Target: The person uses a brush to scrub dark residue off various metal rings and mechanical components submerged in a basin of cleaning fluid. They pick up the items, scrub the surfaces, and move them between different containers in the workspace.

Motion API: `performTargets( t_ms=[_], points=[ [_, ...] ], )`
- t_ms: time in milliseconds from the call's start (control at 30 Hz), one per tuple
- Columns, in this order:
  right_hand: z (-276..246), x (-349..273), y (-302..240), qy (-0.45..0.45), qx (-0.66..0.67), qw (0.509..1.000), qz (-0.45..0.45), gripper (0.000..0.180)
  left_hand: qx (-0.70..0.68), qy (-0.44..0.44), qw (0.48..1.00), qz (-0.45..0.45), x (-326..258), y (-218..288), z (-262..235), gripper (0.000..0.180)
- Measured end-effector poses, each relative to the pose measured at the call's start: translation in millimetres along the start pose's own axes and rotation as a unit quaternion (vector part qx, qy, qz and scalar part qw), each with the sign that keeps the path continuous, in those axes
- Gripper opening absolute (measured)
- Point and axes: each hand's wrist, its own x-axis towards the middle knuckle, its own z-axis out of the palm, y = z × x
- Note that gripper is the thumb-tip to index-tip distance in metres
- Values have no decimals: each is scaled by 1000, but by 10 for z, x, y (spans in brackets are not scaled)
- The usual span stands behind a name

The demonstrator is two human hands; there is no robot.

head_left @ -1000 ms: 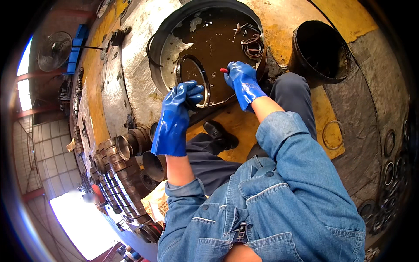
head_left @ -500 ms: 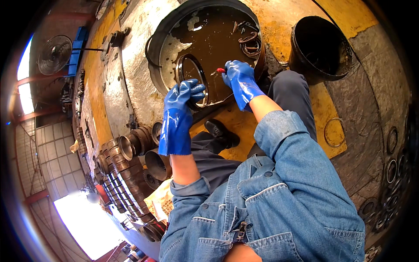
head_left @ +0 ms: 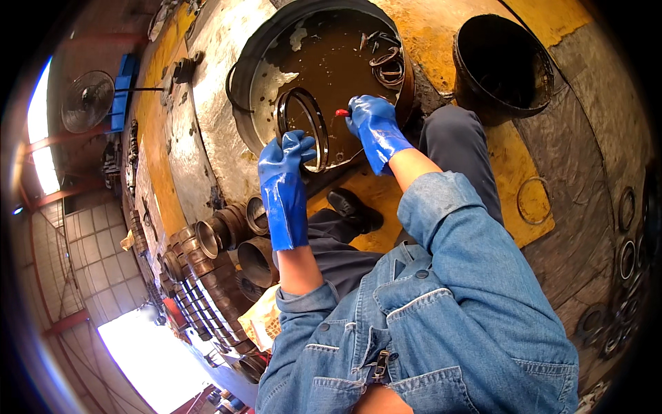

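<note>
My left hand, in a wet blue rubber glove, is closed round the near side of a shiny dark metal ring. The ring stands on edge over a wide round tub of murky brown liquid. To its right my gloved right hand is closed on a small tool with a red handle; the tool's working end is too small to make out. A cluster of dark rings lies at the tub's right side, partly in the liquid.
A black bucket stands right of the tub, close to my knee. Rusty metal cylinders are lined up at the left. A thin ring lies on yellow flooring, with several rings at the far right. A fan stands far left.
My right hand and the red-handled tool have shifted slightly left, toward the ring. The ring has turned a little in my left hand, showing more of its opening. The whole view has tilted slightly.
</note>
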Motion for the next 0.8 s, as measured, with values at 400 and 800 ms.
performTargets(
  t_ms=[400,800],
  points=[
    [41,24,15,6,-5,1000,4,29,-16,1,1000,-3,16,-16,8,38],
    [-5,13,2,-16,4,1000,4,32,-10,-14,1000,-16,37,-30,-16,47]
  ],
)
